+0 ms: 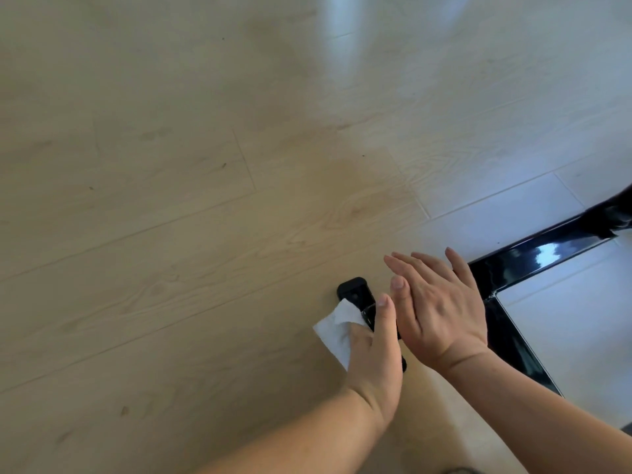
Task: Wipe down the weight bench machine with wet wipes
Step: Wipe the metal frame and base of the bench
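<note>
The wet wipe (333,328) is pinched in the left grip (374,350) against the black frame foot (354,291) for cleaning; the right grip (441,313), straight-fingered and empty, is poised alongside.

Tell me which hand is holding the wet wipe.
The left hand: its fingers curl round the white wipe, while the right hand is flat with straight fingers, holding nothing.

left hand (372,354) 1 | right hand (441,313) 1 | wet wipe (333,331) 1 | black frame (547,254) 1 | end cap (352,289) 1
</note>
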Available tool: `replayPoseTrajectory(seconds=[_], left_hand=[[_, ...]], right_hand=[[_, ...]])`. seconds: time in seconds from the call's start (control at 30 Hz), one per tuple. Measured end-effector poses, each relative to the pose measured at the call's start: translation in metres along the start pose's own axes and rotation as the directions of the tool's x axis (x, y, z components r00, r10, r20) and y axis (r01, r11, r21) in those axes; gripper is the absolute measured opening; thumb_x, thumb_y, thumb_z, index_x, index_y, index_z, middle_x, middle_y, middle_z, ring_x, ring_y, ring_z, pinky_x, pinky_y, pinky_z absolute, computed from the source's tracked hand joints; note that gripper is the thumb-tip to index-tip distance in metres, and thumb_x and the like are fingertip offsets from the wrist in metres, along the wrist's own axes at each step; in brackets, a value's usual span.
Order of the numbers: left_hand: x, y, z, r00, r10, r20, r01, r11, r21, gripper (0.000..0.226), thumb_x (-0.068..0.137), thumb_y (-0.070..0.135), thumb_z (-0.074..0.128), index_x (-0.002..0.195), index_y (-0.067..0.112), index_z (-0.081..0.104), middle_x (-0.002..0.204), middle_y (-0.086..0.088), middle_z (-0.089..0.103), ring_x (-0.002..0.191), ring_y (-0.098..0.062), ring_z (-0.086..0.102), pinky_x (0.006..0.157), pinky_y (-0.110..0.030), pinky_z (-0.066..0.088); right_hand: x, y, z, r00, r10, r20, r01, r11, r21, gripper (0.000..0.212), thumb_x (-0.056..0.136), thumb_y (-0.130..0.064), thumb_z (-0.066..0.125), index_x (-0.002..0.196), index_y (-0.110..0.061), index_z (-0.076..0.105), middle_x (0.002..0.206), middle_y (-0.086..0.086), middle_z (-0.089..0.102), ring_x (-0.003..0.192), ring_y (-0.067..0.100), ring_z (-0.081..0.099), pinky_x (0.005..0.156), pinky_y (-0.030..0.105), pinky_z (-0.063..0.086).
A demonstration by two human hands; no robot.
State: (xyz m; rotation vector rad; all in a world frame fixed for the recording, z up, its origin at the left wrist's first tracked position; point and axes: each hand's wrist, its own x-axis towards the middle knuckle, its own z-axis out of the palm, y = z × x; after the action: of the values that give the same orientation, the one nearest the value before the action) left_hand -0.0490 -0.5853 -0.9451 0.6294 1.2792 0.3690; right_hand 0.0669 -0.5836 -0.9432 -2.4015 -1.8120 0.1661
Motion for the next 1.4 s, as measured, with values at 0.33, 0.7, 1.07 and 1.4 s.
replayPoseTrajectory(seconds=[0.33,0.7,1.07,1.4], left_hand=[[0.025,-0.024,0.006,0.987,0.094,-0.132,-0.117,0.977,-0.176,0.112,0.054,0.104,0.053,0.128,0.022,0.068,0.117,-0.006,0.074,0.113,-0.022,0.070,0.106,-0.051,0.051],[0.001,-0.007,0.007,0.965,0.196,-0.176,-0.203,0.979,-0.022,0.085,0.081,0.089,0.046,0.119,0.016,0.067,0.111,-0.007,0.073,0.102,-0.019,0.070,0.092,-0.040,0.056],[-0.017,-0.001,0.009,0.921,0.333,-0.204,-0.279,0.926,0.253,0.087,0.076,0.093,0.028,0.129,0.028,0.053,0.125,0.010,0.066,0.118,-0.013,0.061,0.103,-0.036,0.047],[-0.026,-0.008,0.000,0.908,0.420,0.008,-0.380,0.813,0.440,0.084,0.084,0.078,0.029,0.160,0.044,0.021,0.168,0.021,0.014,0.152,0.006,0.013,0.112,-0.015,0.019]], right_hand=[[0.000,0.000,-0.001,0.999,0.014,0.046,-0.014,1.000,0.001,0.062,0.107,-0.044,0.011,0.142,-0.030,0.060,0.143,-0.015,0.061,0.139,0.016,0.049,0.126,0.047,0.017],[0.000,0.001,-0.001,0.998,0.001,0.057,-0.001,1.000,-0.001,0.064,0.106,-0.046,0.007,0.144,-0.031,0.057,0.146,-0.016,0.058,0.140,0.014,0.047,0.125,0.046,0.017],[-0.003,0.006,-0.005,0.996,-0.030,0.090,0.027,0.999,0.041,0.067,0.106,-0.050,0.004,0.147,-0.030,0.053,0.147,-0.015,0.057,0.139,0.015,0.045,0.125,0.045,0.014],[-0.005,0.008,-0.010,0.991,-0.059,0.121,0.053,0.997,0.052,0.070,0.105,-0.050,0.001,0.150,-0.030,0.050,0.148,-0.016,0.055,0.141,0.013,0.043,0.126,0.043,0.010]])
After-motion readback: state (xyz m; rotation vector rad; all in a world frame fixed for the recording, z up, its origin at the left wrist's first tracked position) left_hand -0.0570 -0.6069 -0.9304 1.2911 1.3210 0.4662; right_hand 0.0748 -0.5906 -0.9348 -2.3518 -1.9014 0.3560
